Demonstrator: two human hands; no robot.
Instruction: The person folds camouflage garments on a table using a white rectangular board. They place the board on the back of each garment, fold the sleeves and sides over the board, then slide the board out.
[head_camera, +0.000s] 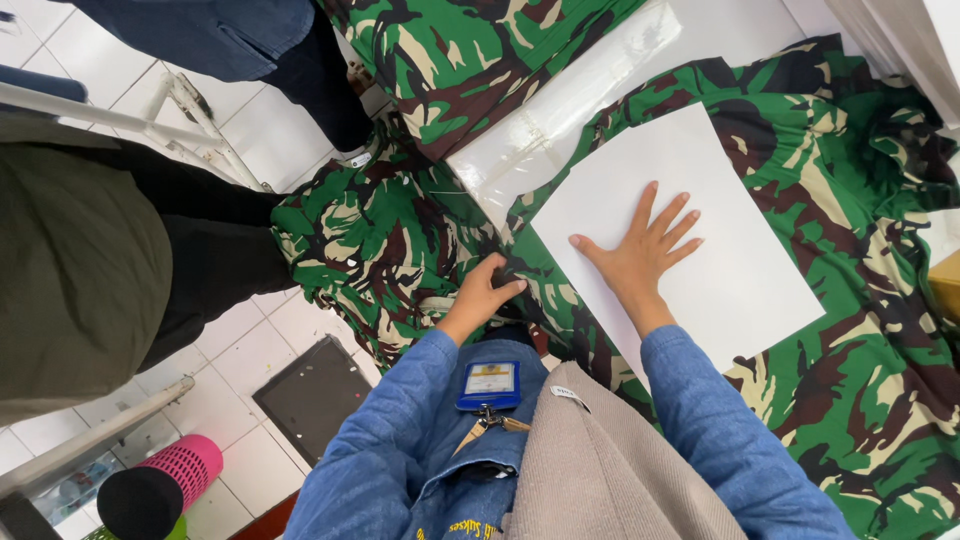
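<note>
Blue denim shirt, long sleeves to both wrists. Left hand (482, 292) and right hand (642, 250) bare, ungloved. Blue badge holder (489, 385) at chest; beige-grey cloth panel (610, 470) beside it.

Left hand (480, 295): fingertips curl into a fold of the camouflage fabric (400, 240), so what they pinch is hidden.
Camouflage fabric: runs off the top, right and bottom picture edges; its full shape cannot be told.
White sheet (700, 250): the part under the right hand (640, 255) is covered.
Clear plastic bag (570, 100): its lower end slips under the fabric.
Table: almost wholly covered; edges not visible.
Bystanders: one in dark trousers (320, 70), cut off at the top edge; another in an olive garment (70, 280), cut off at the left.
Badge (490, 385): print too small to tell.
</note>
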